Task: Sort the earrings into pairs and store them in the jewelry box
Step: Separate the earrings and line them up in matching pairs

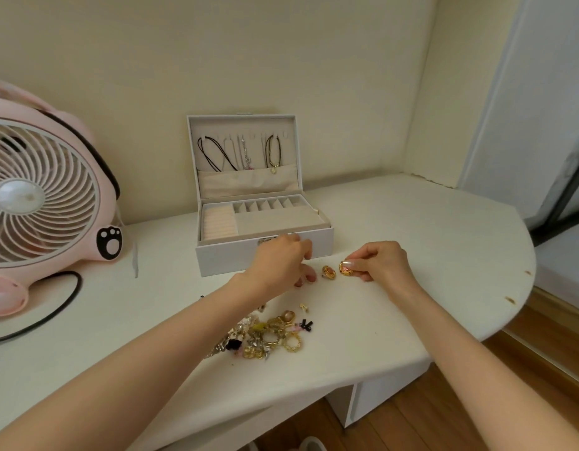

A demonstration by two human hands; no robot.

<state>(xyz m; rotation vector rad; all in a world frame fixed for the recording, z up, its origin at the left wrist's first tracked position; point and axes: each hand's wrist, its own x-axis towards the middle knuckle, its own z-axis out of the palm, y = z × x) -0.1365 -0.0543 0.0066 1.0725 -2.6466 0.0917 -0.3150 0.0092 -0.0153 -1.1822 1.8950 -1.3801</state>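
Observation:
A white jewelry box [216,258] stands open at the back of the table, with necklaces hanging in its lid and grey compartments in its tray. My right hand [381,260] pinches a round gold-and-pink earring [345,268] just above the table. Its matching earring [329,272] lies on the table beside it. My left hand [281,260] hovers in front of the box, fingers curled down toward the table; whether it holds anything is hidden. A pile of mixed earrings [268,336] lies nearer to me.
A pink desk fan [44,193] with a black cable [53,310] stands at the left. The white table [428,255] curves away at the right, above a wooden floor [542,353]. A small loose earring [303,307] lies between the pile and my hands.

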